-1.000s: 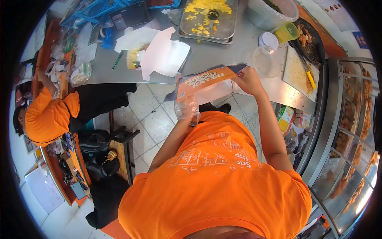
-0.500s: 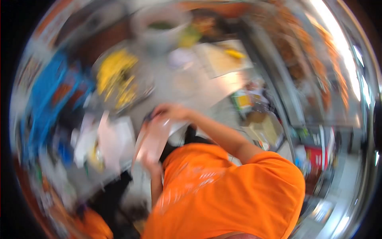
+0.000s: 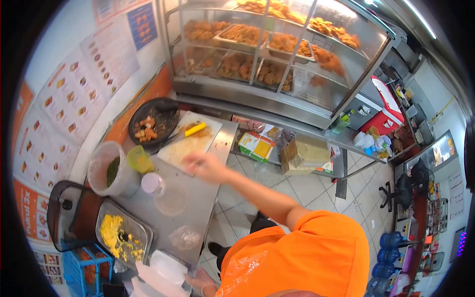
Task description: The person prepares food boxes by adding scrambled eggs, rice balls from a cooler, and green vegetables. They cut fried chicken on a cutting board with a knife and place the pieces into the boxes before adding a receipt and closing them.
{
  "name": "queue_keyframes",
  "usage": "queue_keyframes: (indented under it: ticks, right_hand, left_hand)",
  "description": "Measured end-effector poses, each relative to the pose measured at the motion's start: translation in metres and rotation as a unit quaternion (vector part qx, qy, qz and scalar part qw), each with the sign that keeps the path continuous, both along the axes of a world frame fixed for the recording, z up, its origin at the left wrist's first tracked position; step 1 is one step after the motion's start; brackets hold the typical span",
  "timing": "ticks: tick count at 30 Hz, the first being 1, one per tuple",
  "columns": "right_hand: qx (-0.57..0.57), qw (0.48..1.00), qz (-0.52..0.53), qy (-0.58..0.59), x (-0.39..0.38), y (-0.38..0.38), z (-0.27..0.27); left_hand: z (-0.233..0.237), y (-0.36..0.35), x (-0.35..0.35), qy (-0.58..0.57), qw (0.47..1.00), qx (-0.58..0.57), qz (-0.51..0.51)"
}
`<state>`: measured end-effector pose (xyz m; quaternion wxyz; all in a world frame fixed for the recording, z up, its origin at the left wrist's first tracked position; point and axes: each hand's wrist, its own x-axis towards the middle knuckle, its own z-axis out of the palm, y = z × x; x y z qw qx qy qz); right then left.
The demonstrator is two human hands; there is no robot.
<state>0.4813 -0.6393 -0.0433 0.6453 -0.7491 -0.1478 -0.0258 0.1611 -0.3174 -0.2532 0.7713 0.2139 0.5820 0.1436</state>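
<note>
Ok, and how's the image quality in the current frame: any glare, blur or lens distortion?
Head view: strong fisheye curving, with black corners; head view: bright glare on the upper glass of the display case, plus a glowing ceiling light at upper right; head view: the right hand looks smeared, probably by motion, while the cutting board is fairly crisp.

Brightly lit indoor view. A white strip light (image 3: 420, 19) glares at upper right, and the glass display case (image 3: 242, 94) glows warmly, washed out near its top. The right hand (image 3: 205, 167) is blurred; most surroundings look fairly sharp. Fisheye distortion curves the edges, with black corners.
</note>
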Motion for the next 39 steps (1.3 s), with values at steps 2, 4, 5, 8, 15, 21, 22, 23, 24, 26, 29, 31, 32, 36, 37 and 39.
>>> queue_keyframes:
  ticks: [2,4,5,8,15,21,22,23,24,26,29,31,32,36,37,39]
  right_hand:
    - [-0.084,0.951,-0.217,-0.202,0.021,-0.121,0.046]
    - [-0.099,0.902,-0.308,-0.287,0.027,-0.227,0.109]
    - [-0.148,0.854,-0.347,-0.360,0.026,-0.271,0.152]
    - [-0.298,0.683,-0.425,-0.514,0.051,-0.384,0.273]
    - [-0.531,0.613,-0.342,-0.475,0.154,-0.486,0.478]
    - [-0.578,0.583,-0.316,-0.475,0.165,-0.489,0.480]
    - [-0.587,0.578,-0.313,-0.473,0.165,-0.490,0.476]
    - [-0.576,0.576,-0.299,-0.497,0.166,-0.491,0.474]
    - [-0.565,0.571,-0.284,-0.523,0.166,-0.492,0.477]
    - [-0.582,0.560,-0.268,-0.525,0.158,-0.486,0.477]
    - [-0.606,0.524,-0.260,-0.538,0.160,-0.487,0.478]
    - [-0.626,0.504,-0.261,-0.536,0.158,-0.485,0.477]
    - [-0.606,0.547,-0.274,-0.509,0.156,-0.480,0.475]
    - [-0.582,0.564,-0.299,-0.504,0.166,-0.490,0.468]
    - [-0.579,0.565,-0.293,-0.509,0.167,-0.493,0.467]
    - [-0.557,0.594,-0.286,-0.506,0.169,-0.500,0.466]
  left_hand:
    - [-0.038,-0.012,0.002,0.042,0.998,-0.040,0.026]
    - [-0.076,-0.032,0.003,0.089,0.986,0.098,-0.103]
    - [-0.004,-0.092,0.036,0.033,0.973,0.144,-0.175]
    - [0.162,-0.247,0.153,-0.252,0.893,0.220,-0.300]
    - [0.450,-0.482,0.437,-0.632,0.455,0.424,-0.462]
    - [0.557,-0.654,0.568,-0.776,0.374,0.187,-0.473]
    - [0.563,-0.666,0.569,-0.770,0.355,0.203,-0.490]
    - [0.567,-0.673,0.571,-0.764,0.334,0.219,-0.507]
    - [0.559,-0.676,0.567,-0.782,0.321,0.169,-0.507]
    - [0.539,-0.670,0.546,-0.781,0.329,0.120,-0.517]
    - [0.531,-0.645,0.533,-0.700,0.303,0.153,-0.628]
    - [0.514,-0.659,0.545,-0.643,0.303,0.241,-0.661]
    - [0.508,-0.666,0.550,-0.644,0.296,0.235,-0.665]
    - [0.495,-0.681,0.563,-0.681,0.324,0.239,-0.612]
    - [0.492,-0.683,0.565,-0.667,0.342,0.237,-0.618]
    - [0.486,-0.684,0.569,-0.667,0.336,0.263,-0.610]
